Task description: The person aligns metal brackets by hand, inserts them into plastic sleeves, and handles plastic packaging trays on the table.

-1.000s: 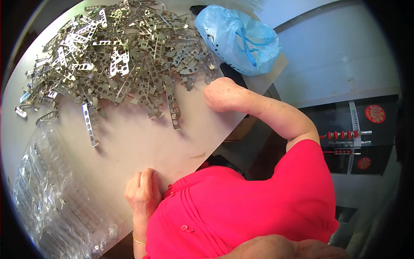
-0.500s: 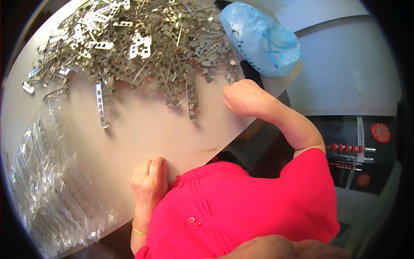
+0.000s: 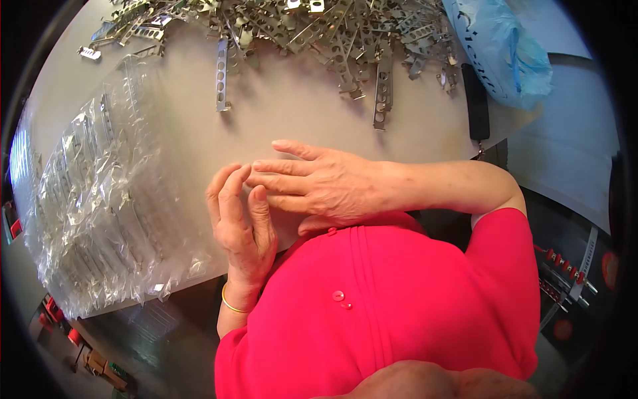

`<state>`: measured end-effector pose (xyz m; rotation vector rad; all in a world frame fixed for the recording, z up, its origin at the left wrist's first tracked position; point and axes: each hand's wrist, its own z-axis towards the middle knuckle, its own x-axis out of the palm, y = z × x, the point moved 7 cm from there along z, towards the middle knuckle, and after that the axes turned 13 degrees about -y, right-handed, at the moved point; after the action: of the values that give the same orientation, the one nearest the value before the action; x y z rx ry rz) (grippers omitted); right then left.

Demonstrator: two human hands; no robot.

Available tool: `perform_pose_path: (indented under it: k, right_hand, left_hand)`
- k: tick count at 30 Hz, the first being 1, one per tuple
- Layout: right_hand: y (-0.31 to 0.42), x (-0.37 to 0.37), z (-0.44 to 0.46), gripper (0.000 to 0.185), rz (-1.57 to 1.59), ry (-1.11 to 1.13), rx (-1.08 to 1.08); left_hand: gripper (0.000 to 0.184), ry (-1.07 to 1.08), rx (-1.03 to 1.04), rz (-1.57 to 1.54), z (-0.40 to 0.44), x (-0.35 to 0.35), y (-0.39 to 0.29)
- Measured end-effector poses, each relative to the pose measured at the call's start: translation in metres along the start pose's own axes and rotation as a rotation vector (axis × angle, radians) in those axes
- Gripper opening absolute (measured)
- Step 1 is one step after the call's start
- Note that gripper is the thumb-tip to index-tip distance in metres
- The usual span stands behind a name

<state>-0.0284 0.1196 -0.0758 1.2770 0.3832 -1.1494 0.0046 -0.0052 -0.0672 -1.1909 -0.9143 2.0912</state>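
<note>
My left hand (image 3: 242, 223) is raised at the table's front edge, its fingers apart and slightly bent, with nothing in it. Beside it, my right hand (image 3: 325, 184) stretches its fingers toward the left one, palm down and holding nothing. The fingertips of the two hands come close together; whether they touch is unclear. Beyond them lies a heap of perforated metal strips (image 3: 345, 40). Two strips stick out toward me, one at the left (image 3: 221, 76) and one at the right (image 3: 382, 90). Clear plastic bags with metal strips inside (image 3: 109, 213) lie left of my left hand.
A blue plastic bag (image 3: 502, 53) sits at the table's back right, beside a dark flat object (image 3: 476, 103). The white table's front edge (image 3: 199, 280) runs near my body. Small red and brown items (image 3: 103, 369) are below the table at the lower left.
My right hand has moved left from the table's right side to my left hand, and its fingers have opened out. My left hand has lifted and spread its fingers. The view has shifted, too.
</note>
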Motion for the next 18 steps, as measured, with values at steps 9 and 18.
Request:
perform_pose_path:
  k: [9, 18]
  right_hand:
    - [-0.017, 0.048, 0.025, 0.06, 0.158, -0.107, -0.072]
    - [-0.02, 0.043, 0.025, 0.053, 0.221, -0.25, -0.064]
  left_hand:
    - [0.061, 0.387, 0.265, 0.286, -0.013, 0.027, -0.016]
    - [0.069, 0.469, 0.258, 0.372, -0.017, 0.036, -0.005]
